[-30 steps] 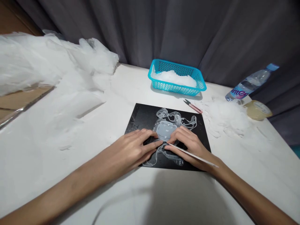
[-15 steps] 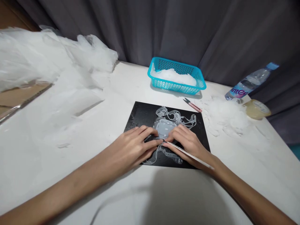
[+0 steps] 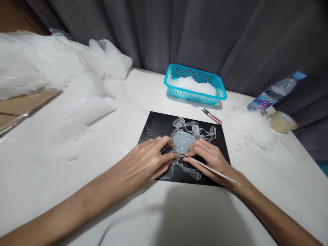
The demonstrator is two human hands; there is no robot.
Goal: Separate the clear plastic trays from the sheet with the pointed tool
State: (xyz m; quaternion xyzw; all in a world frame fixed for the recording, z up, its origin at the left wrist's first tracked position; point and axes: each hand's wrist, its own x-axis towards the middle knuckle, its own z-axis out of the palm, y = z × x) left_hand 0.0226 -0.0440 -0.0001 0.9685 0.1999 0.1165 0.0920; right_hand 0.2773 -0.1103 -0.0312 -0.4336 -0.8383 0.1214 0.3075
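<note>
A pale translucent plastic piece (image 3: 183, 142), roughly rectangular with rounded corners, lies on a black mat (image 3: 159, 123). Clear curly strips (image 3: 197, 129) spread beyond it, and more strips (image 3: 189, 169) lie on its near side. My left hand (image 3: 159, 155) is closed at the piece's left and near edge, thumb and fingers pinching its rim. My right hand (image 3: 208, 159) grips a thin whitish stick-like tool (image 3: 217, 172), which slants back over the wrist. Its fingers also touch the piece's right side. The tool's tip is hidden near the fingertips.
Beyond the mat are a blue basket (image 3: 196, 99) of white pieces and pink-handled thread snips (image 3: 212, 117). Plastic scraps (image 3: 251, 126), a water bottle (image 3: 276, 90) and a tape roll (image 3: 283, 123) stand right. Bulky plastic bags (image 3: 66, 68) and cardboard (image 3: 28, 104) lie left.
The view has shifted slightly, so everything sits a little further right. My fingertips have drawn a little apart at the near edge, uncovering more of the plastic piece.
</note>
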